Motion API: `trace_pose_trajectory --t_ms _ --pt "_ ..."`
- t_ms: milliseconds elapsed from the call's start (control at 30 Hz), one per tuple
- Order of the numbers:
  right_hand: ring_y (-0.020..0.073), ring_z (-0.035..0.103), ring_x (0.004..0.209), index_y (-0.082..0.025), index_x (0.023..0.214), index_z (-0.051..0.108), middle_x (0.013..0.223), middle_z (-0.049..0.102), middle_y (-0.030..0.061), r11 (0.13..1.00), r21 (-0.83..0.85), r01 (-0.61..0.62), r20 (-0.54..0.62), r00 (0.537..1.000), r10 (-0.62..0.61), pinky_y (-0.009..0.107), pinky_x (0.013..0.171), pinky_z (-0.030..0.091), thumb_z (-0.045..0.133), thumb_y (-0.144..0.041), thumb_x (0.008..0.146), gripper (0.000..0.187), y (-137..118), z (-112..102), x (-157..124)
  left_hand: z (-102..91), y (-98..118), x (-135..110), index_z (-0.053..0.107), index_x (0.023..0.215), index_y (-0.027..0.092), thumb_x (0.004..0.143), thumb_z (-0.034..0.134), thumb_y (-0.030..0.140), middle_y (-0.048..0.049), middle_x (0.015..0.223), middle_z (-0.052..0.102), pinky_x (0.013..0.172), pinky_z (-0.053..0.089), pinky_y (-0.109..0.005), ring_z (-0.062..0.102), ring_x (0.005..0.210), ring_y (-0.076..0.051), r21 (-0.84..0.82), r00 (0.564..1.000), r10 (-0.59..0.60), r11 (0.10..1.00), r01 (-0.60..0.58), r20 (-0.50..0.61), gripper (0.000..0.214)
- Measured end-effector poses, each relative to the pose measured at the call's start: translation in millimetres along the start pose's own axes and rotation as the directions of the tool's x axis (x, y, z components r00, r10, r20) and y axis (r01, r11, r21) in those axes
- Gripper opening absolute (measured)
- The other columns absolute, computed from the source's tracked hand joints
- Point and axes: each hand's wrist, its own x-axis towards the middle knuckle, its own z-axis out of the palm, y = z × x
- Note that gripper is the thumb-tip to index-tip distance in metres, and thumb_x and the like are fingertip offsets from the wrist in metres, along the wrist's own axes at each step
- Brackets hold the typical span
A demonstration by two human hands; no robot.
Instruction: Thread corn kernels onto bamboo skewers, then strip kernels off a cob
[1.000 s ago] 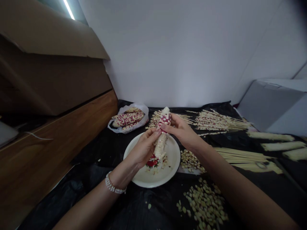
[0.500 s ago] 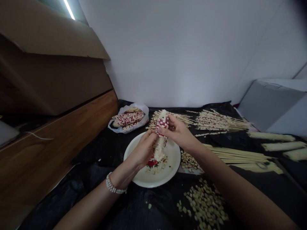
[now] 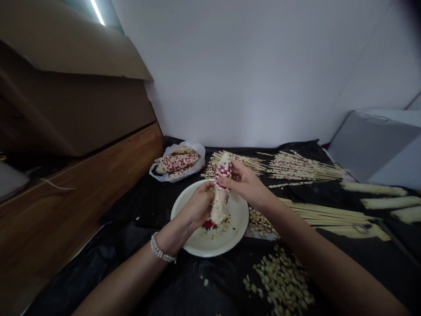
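Note:
A corn cob [image 3: 219, 193] with red and white kernels at its top and a bare pale lower part stands upright over a white plate [image 3: 197, 243] with a red flower print. My right hand [image 3: 244, 184] grips the cob's upper end. My left hand [image 3: 196, 206], with a bead bracelet on its wrist, is closed around the cob's middle, thumb against it. Loose kernels lie on the plate under the cob.
A plastic bag with several red-and-white cobs [image 3: 176, 163] lies behind the plate. Skewers threaded with kernels [image 3: 296, 169] and bare bamboo sticks [image 3: 332, 215] lie at the right. Piles of loose kernels [image 3: 283, 281] sit on black sheeting. Stripped cobs [image 3: 375, 189] lie at far right. A wooden ledge runs along the left.
My left hand has slid down the cob from near the top to its middle. The cob has tipped slightly more upright; my right hand stays on its top.

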Motion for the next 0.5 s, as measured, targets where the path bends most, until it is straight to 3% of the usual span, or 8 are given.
trace_pose_trajectory --t_ms 100,200,400,500 --pt "0.0189 0.058 0.087 -0.022 0.096 0.054 0.094 0.062 0.003 0.999 0.051 -0.016 0.008 1.0 0.016 0.036 0.079 0.048 0.072 -0.033 0.073 0.031 -4.5 -4.8 0.7 0.4 5.0 -0.6 0.059 0.089 0.018 0.055 0.05 -0.003 0.0021 0.072 0.06 0.057 0.04 -0.023 0.054 0.059 -0.01 -0.024 1.0 0.0 1.0 -0.001 -0.002 0.041" --pt "0.0196 0.058 0.089 -0.023 0.097 0.056 0.096 0.062 0.0038 0.997 0.083 -0.011 0.0 1.0 0.011 0.036 0.08 0.049 0.073 -0.036 0.072 0.033 -5.7 -10.5 2.8 3.4 14.6 -4.7 0.06 0.091 0.018 0.058 0.052 -0.001 0.0011 0.077 0.062 0.06 0.043 -0.023 0.058 0.066 -0.011 -0.115 0.999 -0.039 0.993 0.041 0.024 0.039" --pt "0.0212 0.059 0.095 -0.024 0.099 0.057 0.102 0.064 0.0046 0.991 0.135 -0.012 0.019 1.0 0.01 0.038 0.086 0.049 0.073 -0.033 0.073 0.032 -2.4 -15.2 3.4 6.8 25.1 -7.8 0.064 0.088 0.016 0.077 0.059 0.019 -0.0018 0.076 0.065 0.06 0.047 -0.026 0.059 0.065 -0.014 -0.217 0.993 -0.105 0.969 0.115 0.061 0.012" --pt "0.0218 0.061 0.097 -0.025 0.103 0.056 0.105 0.065 0.0049 0.985 0.171 -0.026 0.057 0.998 0.016 0.041 0.089 0.049 0.071 -0.031 0.074 0.033 -3.5 -14.7 2.8 3.6 22.7 -5.5 0.066 0.088 0.018 0.082 0.061 0.037 -0.0024 0.075 0.065 0.059 0.046 -0.028 0.059 0.063 -0.015 -0.206 0.984 -0.173 0.962 0.177 0.034 0.021"
